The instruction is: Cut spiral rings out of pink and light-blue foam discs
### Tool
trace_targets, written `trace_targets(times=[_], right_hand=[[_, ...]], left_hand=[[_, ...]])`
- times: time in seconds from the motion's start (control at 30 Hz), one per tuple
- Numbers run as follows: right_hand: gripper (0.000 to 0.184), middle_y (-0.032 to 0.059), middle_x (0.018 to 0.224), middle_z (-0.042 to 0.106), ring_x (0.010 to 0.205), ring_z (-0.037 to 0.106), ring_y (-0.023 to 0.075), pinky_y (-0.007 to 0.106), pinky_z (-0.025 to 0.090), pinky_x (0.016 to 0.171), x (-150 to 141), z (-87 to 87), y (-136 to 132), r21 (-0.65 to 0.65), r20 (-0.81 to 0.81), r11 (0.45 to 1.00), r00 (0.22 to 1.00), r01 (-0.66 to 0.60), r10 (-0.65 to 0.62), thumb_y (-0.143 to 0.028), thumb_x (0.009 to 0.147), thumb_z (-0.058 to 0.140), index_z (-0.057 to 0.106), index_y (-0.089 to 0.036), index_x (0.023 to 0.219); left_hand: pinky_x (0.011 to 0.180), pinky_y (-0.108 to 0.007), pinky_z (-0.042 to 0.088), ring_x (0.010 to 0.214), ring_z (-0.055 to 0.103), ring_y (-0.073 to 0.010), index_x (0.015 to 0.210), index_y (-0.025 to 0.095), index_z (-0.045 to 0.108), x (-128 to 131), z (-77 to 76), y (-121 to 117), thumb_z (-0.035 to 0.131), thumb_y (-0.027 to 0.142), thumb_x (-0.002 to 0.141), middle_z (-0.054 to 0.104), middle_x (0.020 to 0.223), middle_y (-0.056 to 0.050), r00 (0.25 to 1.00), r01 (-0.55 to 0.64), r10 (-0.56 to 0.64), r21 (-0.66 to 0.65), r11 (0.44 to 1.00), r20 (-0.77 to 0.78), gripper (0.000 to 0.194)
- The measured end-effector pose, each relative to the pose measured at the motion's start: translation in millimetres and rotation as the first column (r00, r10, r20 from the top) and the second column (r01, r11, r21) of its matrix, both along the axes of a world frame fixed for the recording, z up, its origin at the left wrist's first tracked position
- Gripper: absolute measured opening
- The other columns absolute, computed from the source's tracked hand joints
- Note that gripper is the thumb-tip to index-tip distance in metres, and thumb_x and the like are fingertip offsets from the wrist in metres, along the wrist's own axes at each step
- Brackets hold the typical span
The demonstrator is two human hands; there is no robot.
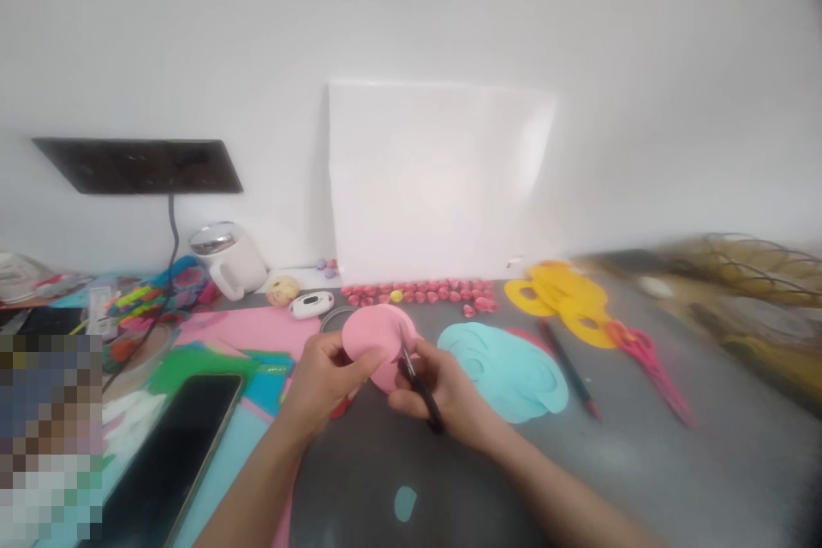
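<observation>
My left hand (330, 381) pinches a pink paper circle (372, 332) at its lower left edge, thumb in front. In my right hand (443, 390) is a pair of black-handled scissors (420, 394), its blades pointing up and lying at the right part of the pink circle. Another piece of pink paper shows below the circle, between the two hands. Just right of my right hand lies a pile of light-blue paper circles (507, 372). On the dark table below the hands rests a small light-blue paper scrap (404, 503).
Rows of small red pieces (443, 293) line the back below a white board (443, 180). Yellow paper rings (565, 295), a pencil (571, 372) and pink scissors (655, 368) lie right. Left are a phone (173, 454), coloured sheets (257, 330) and a white mug (228, 261).
</observation>
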State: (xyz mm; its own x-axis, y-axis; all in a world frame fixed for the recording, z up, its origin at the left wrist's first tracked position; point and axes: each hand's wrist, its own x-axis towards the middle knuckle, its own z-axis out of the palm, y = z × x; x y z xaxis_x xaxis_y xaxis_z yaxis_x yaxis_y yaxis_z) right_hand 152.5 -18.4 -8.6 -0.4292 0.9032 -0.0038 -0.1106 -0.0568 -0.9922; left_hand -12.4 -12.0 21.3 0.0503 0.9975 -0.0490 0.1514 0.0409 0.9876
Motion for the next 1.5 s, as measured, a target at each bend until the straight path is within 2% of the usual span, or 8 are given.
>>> trace_targets(times=[0.17,0.27,0.47,0.7,0.8,0.93,1.1,1.5], right_hand=[[0.044,-0.0081,0.056,0.043,0.051,0.034,0.0068,0.021,0.027,0.048,1,2.5,0,-0.017,0.014,1.0,1.0,0.003,-0.003,-0.033,0.06,0.082,0.051,-0.017,0.087],[0.044,-0.008,0.055,0.044,0.05,0.035,0.0067,0.02,0.028,0.048,0,4.6,0,-0.035,0.031,0.999,0.999,0.016,-0.015,-0.034,0.059,0.082,0.052,-0.017,0.086],[0.042,-0.0086,0.054,0.044,0.049,0.035,0.0064,0.02,0.029,0.047,0,4.3,-2,-0.073,0.039,0.997,0.999,0.036,-0.033,-0.033,0.059,0.082,0.052,-0.018,0.084],[0.043,-0.0061,0.058,0.05,0.052,0.039,0.0077,0.021,0.032,0.05,-1,-2.5,0,-0.053,0.017,0.996,0.997,0.073,-0.072,-0.036,0.06,0.081,0.052,-0.018,0.086],[0.043,-0.0042,0.061,0.052,0.054,0.041,0.0087,0.022,0.033,0.052,-2,-3.8,0,-0.058,0.003,0.998,0.999,0.037,-0.036,-0.039,0.062,0.08,0.051,-0.018,0.087],[0.046,-0.0036,0.065,0.051,0.057,0.041,0.0095,0.023,0.033,0.053,-3,-1.6,-2,-0.035,0.023,0.999,1.0,-0.012,0.013,-0.04,0.06,0.081,0.051,-0.018,0.087],[0.048,-0.0049,0.065,0.049,0.058,0.04,0.0091,0.023,0.033,0.053,-4,2.8,-2,-0.015,0.024,1.0,1.0,0.008,-0.007,-0.041,0.058,0.082,0.048,-0.019,0.084],[0.046,-0.0053,0.065,0.047,0.055,0.037,0.0085,0.022,0.03,0.051,-3,0.0,-1,0.0,0.028,1.0,1.0,-0.009,0.009,-0.042,0.059,0.081,0.051,-0.019,0.086]], left_hand=[[0.036,-0.02,0.02,0.035,0.028,-0.0052,0.049,0.015,0.049,0,1.0,2,0.07,0.038,0.064,0.035,0.036,0.007,1.0,-0.016,0.017,0.006,1.0,-0.018,0.034],[0.037,-0.02,0.022,0.036,0.029,-0.0053,0.049,0.016,0.047,-4,-0.3,4,0.071,0.036,0.064,0.036,0.037,0.007,0.999,0.029,-0.029,0.002,1.0,-0.028,0.034],[0.035,-0.02,0.024,0.034,0.031,-0.0055,0.05,0.017,0.047,-7,-2.7,7,0.066,0.04,0.07,0.037,0.036,0.006,0.999,0.051,-0.051,0.003,0.999,-0.003,0.036],[0.033,-0.019,0.025,0.032,0.037,-0.0063,0.06,0.016,0.053,-2,-10.9,6,0.063,0.042,0.074,0.048,0.042,0.003,0.995,0.096,-0.094,-0.045,0.994,0.04,0.032],[0.033,-0.018,0.025,0.031,0.036,-0.0051,0.054,0.014,0.053,0,-14.2,5,0.061,0.042,0.077,0.046,0.037,0.003,0.992,0.125,-0.126,-0.046,0.991,-0.016,0.037],[0.032,-0.018,0.023,0.029,0.033,-0.0041,0.045,0.014,0.049,1,-14.1,4,0.058,0.045,0.078,0.04,0.033,0.004,0.995,0.078,-0.079,-0.026,0.997,-0.067,0.046],[0.031,-0.019,0.021,0.028,0.032,-0.0039,0.042,0.015,0.045,0,-11.5,4,0.06,0.042,0.077,0.04,0.034,0.004,0.989,0.132,-0.133,-0.02,0.991,-0.067,0.046],[0.031,-0.02,0.022,0.028,0.032,-0.005,0.04,0.016,0.045,-2,-5.5,5,0.062,0.043,0.074,0.038,0.032,0.003,0.987,0.146,-0.15,-0.065,0.987,-0.064,0.047]])
